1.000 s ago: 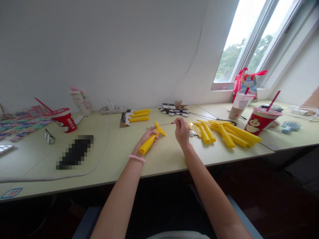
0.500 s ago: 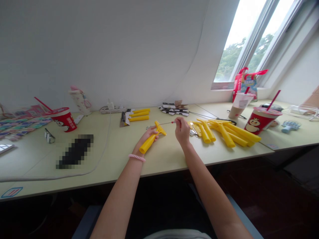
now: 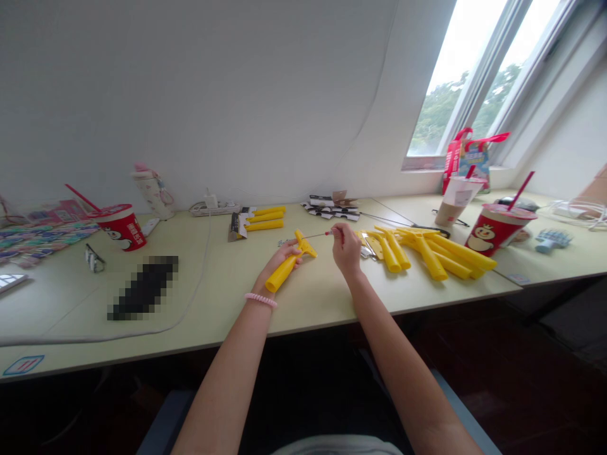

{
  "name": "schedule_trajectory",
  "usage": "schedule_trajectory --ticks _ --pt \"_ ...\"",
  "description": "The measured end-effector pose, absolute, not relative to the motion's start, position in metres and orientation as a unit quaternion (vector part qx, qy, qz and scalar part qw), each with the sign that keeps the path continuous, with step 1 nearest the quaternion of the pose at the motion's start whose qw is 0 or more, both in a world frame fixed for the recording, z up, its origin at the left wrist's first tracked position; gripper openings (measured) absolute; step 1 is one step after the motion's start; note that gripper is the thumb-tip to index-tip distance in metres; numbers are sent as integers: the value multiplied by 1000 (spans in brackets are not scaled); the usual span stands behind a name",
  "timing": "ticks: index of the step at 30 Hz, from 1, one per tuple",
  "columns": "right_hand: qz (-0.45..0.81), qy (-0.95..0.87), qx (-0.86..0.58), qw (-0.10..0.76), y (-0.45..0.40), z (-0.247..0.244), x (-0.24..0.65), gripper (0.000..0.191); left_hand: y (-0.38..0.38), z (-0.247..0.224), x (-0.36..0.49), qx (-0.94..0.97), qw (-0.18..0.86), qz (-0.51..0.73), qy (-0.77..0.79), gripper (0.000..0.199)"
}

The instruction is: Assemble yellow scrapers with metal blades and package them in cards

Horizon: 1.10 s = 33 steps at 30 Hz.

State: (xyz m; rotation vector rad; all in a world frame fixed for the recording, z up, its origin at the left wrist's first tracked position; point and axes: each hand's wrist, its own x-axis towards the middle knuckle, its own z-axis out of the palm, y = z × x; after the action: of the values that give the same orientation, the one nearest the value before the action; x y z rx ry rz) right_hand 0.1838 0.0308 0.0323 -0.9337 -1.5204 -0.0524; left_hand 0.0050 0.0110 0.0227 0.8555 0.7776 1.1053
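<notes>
Yellow plastic T-shaped handle [image 3: 283,273] sat over the pale green desk [image 3: 227,297], in the curled fingers [image 3: 294,250] of the L hand [image 3: 283,258]; it seemed light, stiff, maybe slippery, so the tube was best place to hold. R hand [image 3: 346,249] pinched w/ closed fingertips [image 3: 334,232] a thin metal pin with red tip [image 3: 315,235], near the T-head. Pile of yellow plastic handles [image 3: 427,256] lay to the right, not in the way.

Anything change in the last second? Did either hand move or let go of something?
No clear change at the hands, and neither has let go. The left hand still holds the yellow T-shaped plastic piece, and the right hand still pinches the thin red-tipped pin. Only the head view has shifted slightly. The pile of yellow plastic pieces stayed as it was.
</notes>
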Motion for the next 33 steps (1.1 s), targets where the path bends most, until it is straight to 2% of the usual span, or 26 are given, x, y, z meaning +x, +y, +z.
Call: schedule_trajectory --ticks 6,13,22,28,33 --pt "40 -630 -427 647 25 36 183 26 7 26 6 392 689 488 367 49" --pt "60 -640 -433 632 26 34 185 32 4 29 7 399 688 479 372 49" --pt "51 -643 -431 631 24 34 185 32 4 30 6 404 692 474 365 47" --pt "72 -639 -429 635 28 30 185 36 8 26 6 390 692 486 365 54" --pt "33 -647 -401 647 29 32 186 34 7 25 6 391 693 489 358 54"
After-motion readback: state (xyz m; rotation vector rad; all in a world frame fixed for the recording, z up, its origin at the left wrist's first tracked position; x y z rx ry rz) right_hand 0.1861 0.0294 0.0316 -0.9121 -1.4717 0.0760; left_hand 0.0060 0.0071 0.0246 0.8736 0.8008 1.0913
